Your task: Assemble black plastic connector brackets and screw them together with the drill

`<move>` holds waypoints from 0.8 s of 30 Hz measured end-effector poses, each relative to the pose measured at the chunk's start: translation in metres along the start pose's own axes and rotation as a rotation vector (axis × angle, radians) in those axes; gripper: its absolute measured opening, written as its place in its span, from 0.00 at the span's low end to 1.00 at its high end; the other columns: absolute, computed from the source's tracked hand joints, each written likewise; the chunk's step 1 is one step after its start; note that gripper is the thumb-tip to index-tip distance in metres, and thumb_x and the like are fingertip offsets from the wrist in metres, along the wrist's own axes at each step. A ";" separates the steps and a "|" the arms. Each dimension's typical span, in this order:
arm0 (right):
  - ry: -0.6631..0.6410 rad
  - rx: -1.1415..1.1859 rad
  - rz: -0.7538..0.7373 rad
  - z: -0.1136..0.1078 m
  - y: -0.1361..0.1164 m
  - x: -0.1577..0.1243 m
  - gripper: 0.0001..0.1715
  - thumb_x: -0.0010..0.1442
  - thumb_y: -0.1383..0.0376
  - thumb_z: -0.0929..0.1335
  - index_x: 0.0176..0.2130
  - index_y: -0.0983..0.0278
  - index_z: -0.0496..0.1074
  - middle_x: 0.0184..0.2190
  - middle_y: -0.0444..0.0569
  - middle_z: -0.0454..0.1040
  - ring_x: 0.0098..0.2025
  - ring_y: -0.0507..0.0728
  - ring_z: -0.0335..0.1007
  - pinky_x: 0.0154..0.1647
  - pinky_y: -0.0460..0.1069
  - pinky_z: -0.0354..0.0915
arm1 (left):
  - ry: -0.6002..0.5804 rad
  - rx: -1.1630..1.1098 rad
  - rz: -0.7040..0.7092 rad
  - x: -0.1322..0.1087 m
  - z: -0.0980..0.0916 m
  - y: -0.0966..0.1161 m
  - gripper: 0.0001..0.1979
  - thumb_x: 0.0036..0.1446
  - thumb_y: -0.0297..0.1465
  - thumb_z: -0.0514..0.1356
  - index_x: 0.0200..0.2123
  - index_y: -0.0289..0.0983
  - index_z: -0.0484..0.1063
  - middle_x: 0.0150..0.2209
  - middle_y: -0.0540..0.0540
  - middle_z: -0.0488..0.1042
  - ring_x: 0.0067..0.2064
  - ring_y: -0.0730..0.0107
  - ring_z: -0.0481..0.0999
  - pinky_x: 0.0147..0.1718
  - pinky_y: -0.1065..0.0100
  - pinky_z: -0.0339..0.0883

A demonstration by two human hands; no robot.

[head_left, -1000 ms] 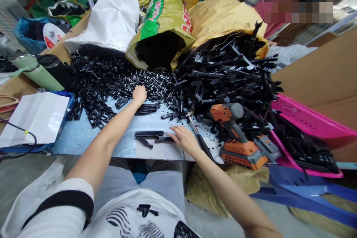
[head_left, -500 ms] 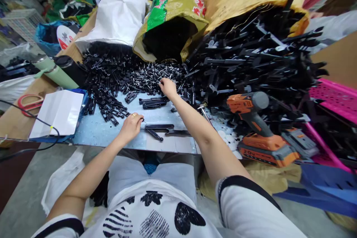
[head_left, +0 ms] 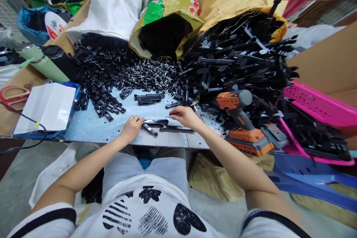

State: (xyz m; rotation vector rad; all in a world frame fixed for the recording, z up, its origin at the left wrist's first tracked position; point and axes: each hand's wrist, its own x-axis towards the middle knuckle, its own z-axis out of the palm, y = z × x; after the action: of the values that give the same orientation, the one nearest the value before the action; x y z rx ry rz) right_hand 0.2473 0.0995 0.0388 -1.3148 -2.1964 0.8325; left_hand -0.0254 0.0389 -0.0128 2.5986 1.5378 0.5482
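Observation:
My left hand (head_left: 132, 128) is closed, its fingertips pinching the left end of a flat black bar (head_left: 156, 122) near the table's front edge. A shorter black arm (head_left: 150, 130) slants out below that bar, and a longer black piece (head_left: 178, 128) runs to the right from it. Above the bar's right end, my right hand (head_left: 185, 116) pinches a small black-headed pin (head_left: 170, 114), its thin shank pointing left. Whether the left fingers also hold a small pin is hidden. Behind the hands lies a small stack of black folded parts (head_left: 149, 98).
Heaps of black links (head_left: 103, 96) and metal pins (head_left: 156, 74) cover the back of the blue-topped table (head_left: 92, 128). At right are a large pile of black parts (head_left: 223, 59), an orange cordless drill (head_left: 240, 119) and a pink basket (head_left: 315, 100). White paper (head_left: 46, 108) and scissors (head_left: 12, 96) lie left.
My right hand has come back from the pin heap toward the black bar, now with a pin between its fingers. My left hand has closed in on the bar's left end. The view has shifted slightly.

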 end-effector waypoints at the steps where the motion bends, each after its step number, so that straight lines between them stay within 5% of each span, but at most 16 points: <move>1: -0.030 -0.029 0.005 0.000 -0.002 -0.003 0.07 0.55 0.63 0.70 0.33 0.64 0.75 0.30 0.47 0.75 0.31 0.54 0.71 0.35 0.47 0.65 | 0.029 0.004 -0.011 -0.002 0.004 -0.001 0.14 0.64 0.27 0.47 0.46 0.35 0.70 0.35 0.40 0.71 0.39 0.61 0.69 0.39 0.61 0.64; 10: -0.311 -0.609 -0.155 0.013 -0.025 0.010 0.05 0.57 0.71 0.68 0.36 0.68 0.74 0.33 0.54 0.76 0.34 0.59 0.73 0.34 0.48 0.64 | 0.163 0.109 0.004 -0.007 0.008 0.010 0.15 0.64 0.31 0.49 0.50 0.35 0.69 0.47 0.37 0.73 0.49 0.57 0.69 0.44 0.58 0.57; 15: -0.056 -0.363 -0.312 0.033 0.012 -0.020 0.15 0.64 0.64 0.63 0.49 0.64 0.70 0.48 0.55 0.72 0.48 0.58 0.70 0.48 0.50 0.66 | 0.027 0.059 0.172 0.017 0.021 0.037 0.20 0.63 0.35 0.50 0.55 0.33 0.63 0.53 0.36 0.68 0.56 0.55 0.64 0.51 0.56 0.54; 18: 0.071 -0.230 -0.358 0.045 0.039 -0.037 0.26 0.63 0.58 0.65 0.59 0.60 0.62 0.53 0.55 0.68 0.52 0.59 0.66 0.52 0.55 0.65 | -0.108 0.034 0.106 0.036 0.027 0.051 0.27 0.60 0.44 0.53 0.56 0.31 0.61 0.49 0.35 0.70 0.51 0.53 0.67 0.48 0.57 0.57; 24: -0.036 -0.181 -0.468 0.047 0.071 -0.033 0.31 0.61 0.55 0.66 0.61 0.57 0.59 0.41 0.51 0.72 0.41 0.56 0.69 0.42 0.52 0.68 | -0.214 -0.037 0.103 0.050 0.025 0.049 0.35 0.48 0.55 0.58 0.50 0.33 0.64 0.45 0.37 0.69 0.47 0.53 0.68 0.44 0.59 0.59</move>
State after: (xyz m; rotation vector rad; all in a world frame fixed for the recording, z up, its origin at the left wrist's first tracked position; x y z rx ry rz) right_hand 0.2762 0.0836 -0.0462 -0.8023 -2.5093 0.4879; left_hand 0.0454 0.0602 -0.0109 2.6203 1.3232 0.2904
